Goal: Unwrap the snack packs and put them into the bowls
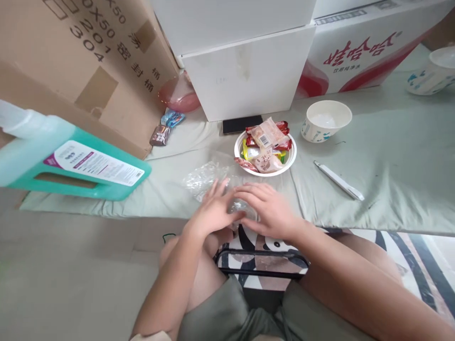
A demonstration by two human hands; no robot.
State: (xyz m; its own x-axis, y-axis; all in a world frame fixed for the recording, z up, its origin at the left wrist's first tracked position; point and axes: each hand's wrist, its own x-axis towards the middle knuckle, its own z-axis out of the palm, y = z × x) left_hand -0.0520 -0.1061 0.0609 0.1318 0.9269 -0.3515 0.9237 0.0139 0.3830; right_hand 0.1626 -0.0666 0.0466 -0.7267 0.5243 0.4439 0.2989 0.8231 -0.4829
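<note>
Left hand: the left hand (pixel 213 213) is over the front edge of the desk (pixel 387 161), its fingers (pixel 213 187) loosely spread and open on the near part of the film.
Right hand: the right hand (pixel 272 212) is just beside the left, fingers curved, with an open gap to the thumb; its fingertips come close to the left hand, and whether they touch it is hard to tell.
Film: clear, crumpled film (pixel 202 177) lies on the desk left of the bowl, running under the left fingers and into the space between the hands.
Bowl: a white bowl (pixel 293 156) stands beyond the right hand, heaped with wrapped snacks (pixel 267 134) in red, yellow and pale packets.
Phone: a dark phone (pixel 232 125) lies flat behind the bowl, against a white box (pixel 245 76).
Cups: a cup (pixel 313 130) with something whitish inside stands right of the bowl; another cup (pixel 424 80) is at the far right.
White tool: a slim white tool (pixel 339 181) lies slantwise, nearer than the first cup.
Jug: a jug (pixel 117 154) of teal liquid is on the left, before a carton (pixel 124 90).
Packets: a blue packet (pixel 173 118) and a brown packet (pixel 159 135) lie beside the carton.
</note>
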